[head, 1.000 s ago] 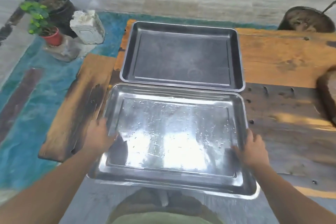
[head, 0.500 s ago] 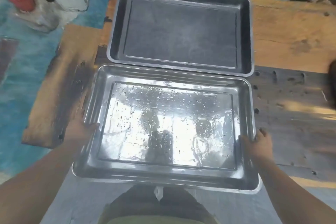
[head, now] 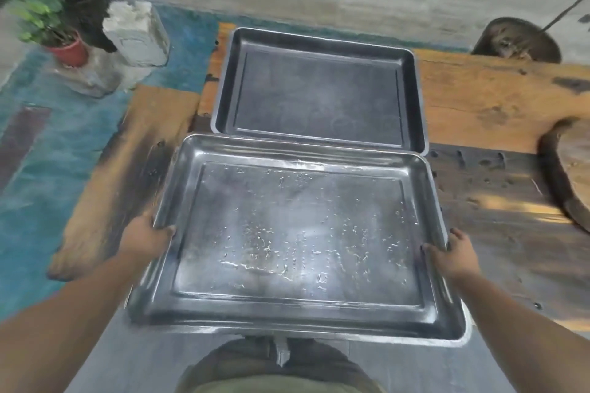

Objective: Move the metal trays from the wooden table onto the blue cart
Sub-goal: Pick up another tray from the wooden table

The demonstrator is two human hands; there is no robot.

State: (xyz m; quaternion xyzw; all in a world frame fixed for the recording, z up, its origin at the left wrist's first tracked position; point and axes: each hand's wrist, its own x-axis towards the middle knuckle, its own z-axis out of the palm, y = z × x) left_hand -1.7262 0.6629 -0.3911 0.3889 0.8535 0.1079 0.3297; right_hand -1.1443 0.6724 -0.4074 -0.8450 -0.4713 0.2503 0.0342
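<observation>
Two metal trays are in view over the wooden table point(head: 479, 99). The near tray point(head: 297, 233), shiny and flecked with water drops, hangs out past the table's front edge. My left hand point(head: 145, 238) grips its left rim, thumb over the edge. My right hand point(head: 453, 257) grips its right rim the same way. The far tray point(head: 319, 89) lies flat on the table behind it, dark and dull. Its near rim is partly covered by the near tray. The blue cart is not in view.
A potted plant in a red pot point(head: 68, 49) and a pale stone block point(head: 137, 33) stand on the blue floor at the left. A dark round pot point(head: 517, 41) sits behind the table at the right. A round wooden slab point(head: 571, 169) lies at the table's right edge.
Both hands went from resting by the near tray's sides to gripping its rims. The tray has come up and toward me, its far edge now overlapping the far tray.
</observation>
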